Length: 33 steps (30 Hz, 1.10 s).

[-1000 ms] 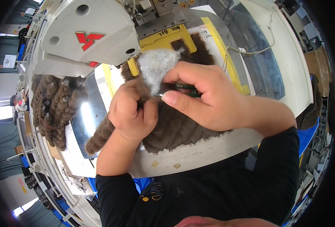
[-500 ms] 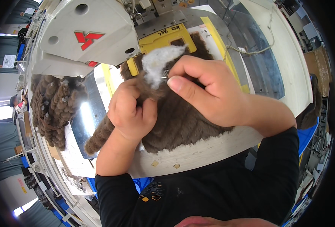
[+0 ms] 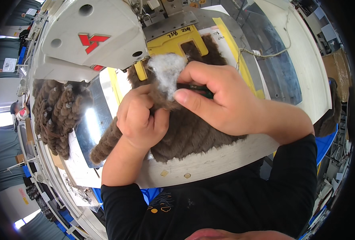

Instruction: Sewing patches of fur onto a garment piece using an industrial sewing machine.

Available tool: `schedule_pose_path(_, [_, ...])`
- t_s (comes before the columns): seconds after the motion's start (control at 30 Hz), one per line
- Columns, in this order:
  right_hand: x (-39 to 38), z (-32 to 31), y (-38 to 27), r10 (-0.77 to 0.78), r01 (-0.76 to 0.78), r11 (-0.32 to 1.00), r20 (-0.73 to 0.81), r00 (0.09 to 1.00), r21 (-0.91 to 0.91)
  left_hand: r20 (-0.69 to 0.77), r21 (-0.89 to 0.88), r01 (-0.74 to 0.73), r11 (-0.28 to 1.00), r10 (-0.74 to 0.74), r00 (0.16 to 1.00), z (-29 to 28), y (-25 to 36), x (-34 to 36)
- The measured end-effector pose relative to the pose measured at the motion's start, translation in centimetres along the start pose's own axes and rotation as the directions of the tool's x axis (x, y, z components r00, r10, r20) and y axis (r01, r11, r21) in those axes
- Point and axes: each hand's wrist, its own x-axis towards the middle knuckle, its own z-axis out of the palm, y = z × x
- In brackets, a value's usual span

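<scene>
Beside white fluff (image 3: 166, 72), left fingers (image 3: 160, 121) grasp brown fur (image 3: 164, 101), right fingers (image 3: 191, 100) a dark tool (image 3: 204, 91).

Sewing machine head (image 3: 105, 24) and surroundings, as I saw them from afar.
White, with a red emblem (image 3: 91, 47), the head filled my upper left; a pale cord (image 3: 274, 56) ran from beside a yellow tape strip (image 3: 228, 38) across a transparent panel (image 3: 281, 72). Farther off I made out cardboard (image 3: 339, 72), grey-blue curtains (image 3: 1, 148) and a person (image 3: 22, 113).
</scene>
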Motion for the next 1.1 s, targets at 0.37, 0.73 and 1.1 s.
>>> schedule_pose_path(0.37, [0.2, 0.1, 0.6, -0.038, 0.038, 0.999, -0.042, 0.998, -0.013, 0.019, -0.021, 0.015, 1.000, -0.014, 1.000, -0.1, 0.1, 0.1])
schedule_pose_path(0.73, [0.4, -0.3, 1.0, -0.095, 0.094, 0.992, 0.004, 0.996, -0.087, 0.085, -0.075, 0.001, 0.997, 0.005, 0.996, -0.1, -0.2, 0.2])
schedule_pose_path(1.1, [0.6, -0.8, 0.5, 0.006, -0.003, 0.997, -0.036, 0.999, 0.073, 0.086, -0.211, 0.198, 0.957, -0.183, 0.979, -0.1, -0.9, -0.6])
